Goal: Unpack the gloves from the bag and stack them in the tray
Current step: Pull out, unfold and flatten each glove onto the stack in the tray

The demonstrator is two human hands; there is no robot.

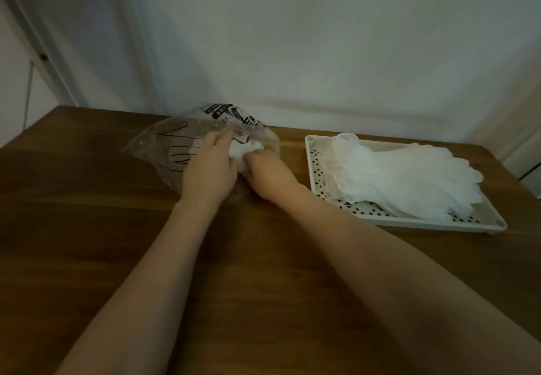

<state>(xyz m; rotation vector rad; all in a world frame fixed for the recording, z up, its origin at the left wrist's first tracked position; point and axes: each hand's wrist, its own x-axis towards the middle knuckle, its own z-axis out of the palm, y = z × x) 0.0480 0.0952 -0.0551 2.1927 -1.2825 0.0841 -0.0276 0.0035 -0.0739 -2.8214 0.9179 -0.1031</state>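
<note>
The table (87, 228) filling the lower frame looks like dark brown wood with a streaked grain and a smooth, faintly sheened finish. At upper centre the bag (164, 152) is thin clear plastic film, glossy and crinkled, printed with black lines and lettering. The white material (244, 150) bunched inside it looks soft and matt. At right, the tray (409, 222) is cream, matt hard plastic with a perforated floor. The gloves (409, 178) heaped in it look thin, milky-white, translucent and wrinkled. The wall (322, 37) behind is plain, matt and pale.
</note>
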